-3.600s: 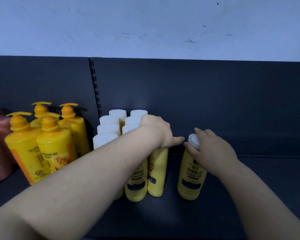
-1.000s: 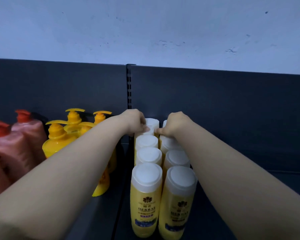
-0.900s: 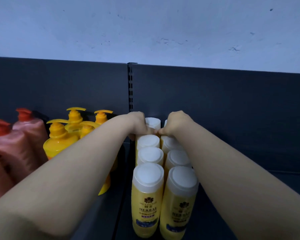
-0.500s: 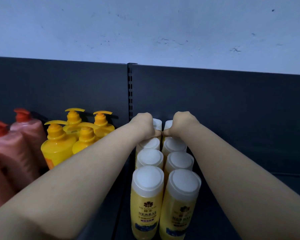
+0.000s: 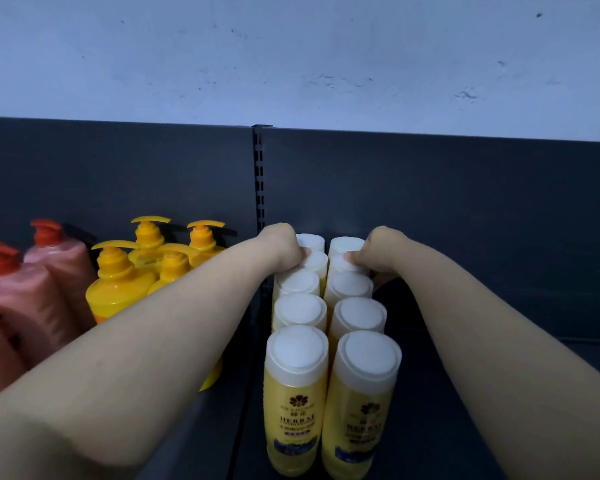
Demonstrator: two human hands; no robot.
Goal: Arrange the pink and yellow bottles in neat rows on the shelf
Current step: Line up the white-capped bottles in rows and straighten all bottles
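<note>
**Two files of bottles on a shelf.** Ten white-capped yellow bottles [image 5: 297, 393] stand upright in two files of five, side by side, on the dark shelf [image 5: 465, 410]. The files run from 6 toward 12 o'clock. The left hand [image 5: 280, 249] curls its fingers round a cap near the far end of the left file. The right hand [image 5: 378, 251] clasps a cap likewise in the right file. At 9 o'clock stand yellow pump bottles [image 5: 118, 289], and beyond them pink pump bottles [image 5: 32, 296].
</note>
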